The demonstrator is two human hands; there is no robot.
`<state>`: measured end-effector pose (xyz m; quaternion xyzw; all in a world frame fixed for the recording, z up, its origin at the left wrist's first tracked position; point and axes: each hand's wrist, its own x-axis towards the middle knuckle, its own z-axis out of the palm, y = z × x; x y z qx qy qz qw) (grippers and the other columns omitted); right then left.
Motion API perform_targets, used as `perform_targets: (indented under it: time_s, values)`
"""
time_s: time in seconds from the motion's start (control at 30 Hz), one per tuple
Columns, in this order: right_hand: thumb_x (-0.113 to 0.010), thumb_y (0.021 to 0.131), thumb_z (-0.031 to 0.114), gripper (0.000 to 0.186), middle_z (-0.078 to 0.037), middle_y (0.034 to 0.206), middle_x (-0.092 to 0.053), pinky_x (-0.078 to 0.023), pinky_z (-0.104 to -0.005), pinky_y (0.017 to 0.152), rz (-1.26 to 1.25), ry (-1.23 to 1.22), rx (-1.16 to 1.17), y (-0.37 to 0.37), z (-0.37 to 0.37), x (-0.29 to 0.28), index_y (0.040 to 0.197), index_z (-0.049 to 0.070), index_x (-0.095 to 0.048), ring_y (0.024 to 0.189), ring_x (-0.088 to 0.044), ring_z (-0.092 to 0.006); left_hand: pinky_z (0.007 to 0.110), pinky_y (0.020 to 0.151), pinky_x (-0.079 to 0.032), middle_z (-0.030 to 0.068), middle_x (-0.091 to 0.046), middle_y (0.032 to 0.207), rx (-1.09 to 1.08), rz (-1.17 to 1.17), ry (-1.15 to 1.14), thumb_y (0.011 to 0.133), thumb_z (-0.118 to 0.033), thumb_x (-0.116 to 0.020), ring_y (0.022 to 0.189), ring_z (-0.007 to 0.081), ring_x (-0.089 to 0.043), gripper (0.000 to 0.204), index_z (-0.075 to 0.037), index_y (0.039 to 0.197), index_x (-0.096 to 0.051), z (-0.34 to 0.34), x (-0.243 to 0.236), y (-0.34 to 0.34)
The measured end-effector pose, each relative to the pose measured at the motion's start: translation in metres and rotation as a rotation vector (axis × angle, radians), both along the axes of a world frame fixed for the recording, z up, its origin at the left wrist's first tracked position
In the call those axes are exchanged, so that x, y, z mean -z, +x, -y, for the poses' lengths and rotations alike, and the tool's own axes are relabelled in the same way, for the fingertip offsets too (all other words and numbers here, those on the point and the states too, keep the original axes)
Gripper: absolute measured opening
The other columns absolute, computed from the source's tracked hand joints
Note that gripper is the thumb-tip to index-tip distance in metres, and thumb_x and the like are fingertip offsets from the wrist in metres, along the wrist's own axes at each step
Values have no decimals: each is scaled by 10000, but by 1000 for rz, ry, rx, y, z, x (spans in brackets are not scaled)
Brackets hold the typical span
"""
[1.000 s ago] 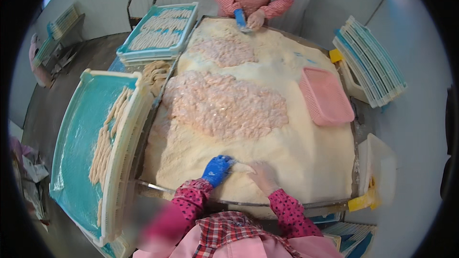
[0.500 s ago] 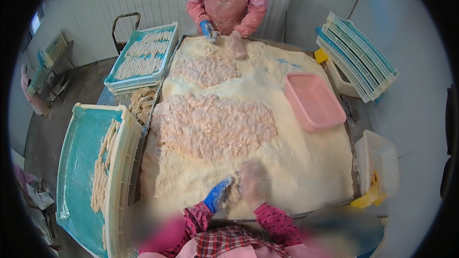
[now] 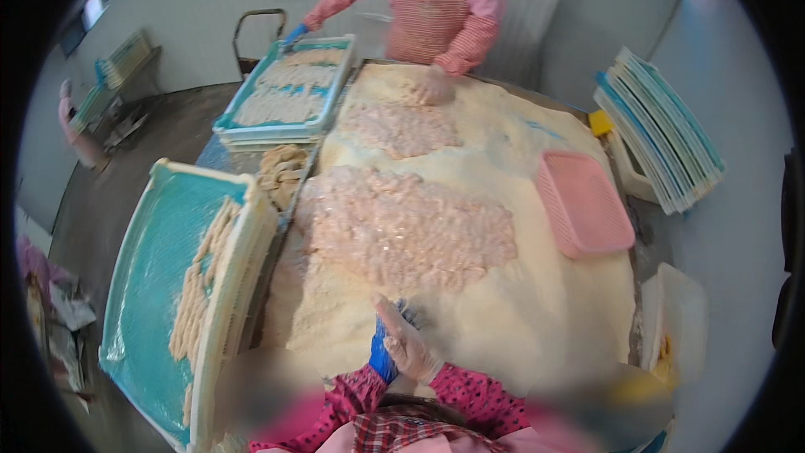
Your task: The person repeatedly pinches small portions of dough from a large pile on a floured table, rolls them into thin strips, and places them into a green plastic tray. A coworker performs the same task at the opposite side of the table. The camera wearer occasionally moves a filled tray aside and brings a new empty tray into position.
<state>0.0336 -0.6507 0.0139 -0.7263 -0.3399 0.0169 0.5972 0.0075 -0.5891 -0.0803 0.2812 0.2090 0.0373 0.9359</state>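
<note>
My left hand (image 3: 382,361), in a blue glove dusted with pale powder, is at the near side of the table and mostly covered by my right hand. My right hand (image 3: 409,344), in a clear glove, lies against it palm to palm with straight fingers. Anything between the palms is hidden. Beneath and around them spreads a thick layer of cream-coloured powder (image 3: 553,310). Just beyond my fingertips lies a broad heap of wet, pinkish raw meat pieces (image 3: 411,231). A smaller meat heap (image 3: 407,128) sits farther off.
At left, a tray (image 3: 151,264) lined with turquoise holds powdered strips (image 3: 201,281). Another filled tray (image 3: 335,105) stands beyond, near a crumpled cloth (image 3: 283,172). A pink basket (image 3: 584,205) rests on the powder, with stacked trays (image 3: 662,134) farther right. Opposite stands a co-worker (image 3: 428,8).
My hands have come together, the right crossing over the left. The co-worker's blue-gloved hand has moved from the powder to the far tray. My view has shifted, so the scene sits farther right.
</note>
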Motion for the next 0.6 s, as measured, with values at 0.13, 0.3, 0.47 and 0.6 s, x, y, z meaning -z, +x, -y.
perform_targets:
  time_s: [0.13, 0.3, 0.47, 0.6]
  values:
    - [-616, 727, 152, 265, -138, 798, -593, -437, -443, 676, 131, -470, 415, 89, 32, 4, 955, 22, -587, 769, -564, -328, 371, 824, -478, 104, -559, 1121, 224, 87, -404, 951, -375, -393, 934, 217, -556, 445, -41, 1242, -446, -99, -20, -15]
    - [-587, 720, 88, 231, -127, 889, -562, -433, -429, 764, 588, -953, 430, 169, 130, 75, 950, 93, -575, 892, -534, -311, 370, 814, -481, 86, -566, 1068, -170, 280, -30, 930, -438, -421, 887, 200, -554, 480, -72, 1238, -449, -221, -162, -47]
    - [-596, 652, 37, 247, -171, 868, -579, -426, -434, 775, 559, -1054, 309, 172, 115, 46, 899, 44, -591, 892, -526, -350, 341, 838, -450, 68, -602, 1069, -613, -298, 950, 918, -562, -333, 929, 187, -562, 605, -82, 1266, -455, -349, -205, -157]
    - [-614, 675, 43, 210, -159, 857, -589, -454, -427, 746, 424, -1060, 311, 180, 114, 53, 885, 31, -611, 859, -559, -327, 370, 913, -391, 93, -558, 1203, -61, -558, 1071, 939, -553, -240, 1045, 211, -529, 642, -62, 1293, -454, -389, -170, -242]
